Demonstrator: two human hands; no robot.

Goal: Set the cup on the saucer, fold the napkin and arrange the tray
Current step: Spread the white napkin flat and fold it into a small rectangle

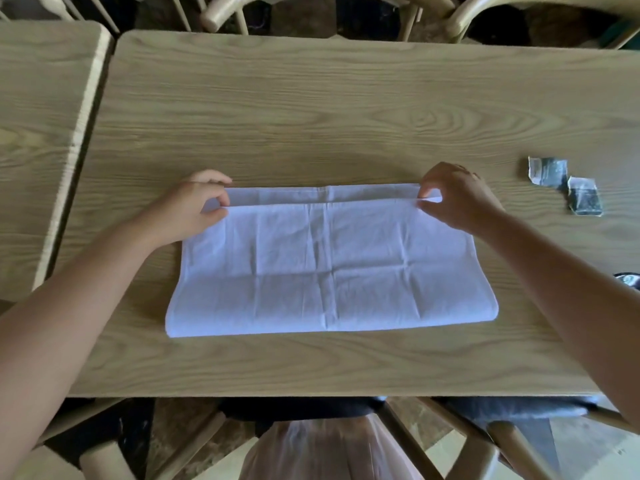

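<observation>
A pale wood-grain table point(311, 109) fills the view, with a second table point(41, 133) of the same finish just beside it on the left and curved wooden chairs point(519, 15) beyond the far edge. The white napkin point(329, 268) lies flat near the table's near edge, folded over on itself, its long axis running left to right and the folded edge toward the person — the top layer stops short of the far edge, leaving a strip of the lower layer showing. The left hand point(197, 206) pinches the top layer's far-left corner between thumb and fingers; the right hand point(457, 199) pinches its far-right corner likewise, both forearms reaching in from below. Two small crumpled wrappers point(568, 185) lie to the right, well apart from the cloth.
</observation>
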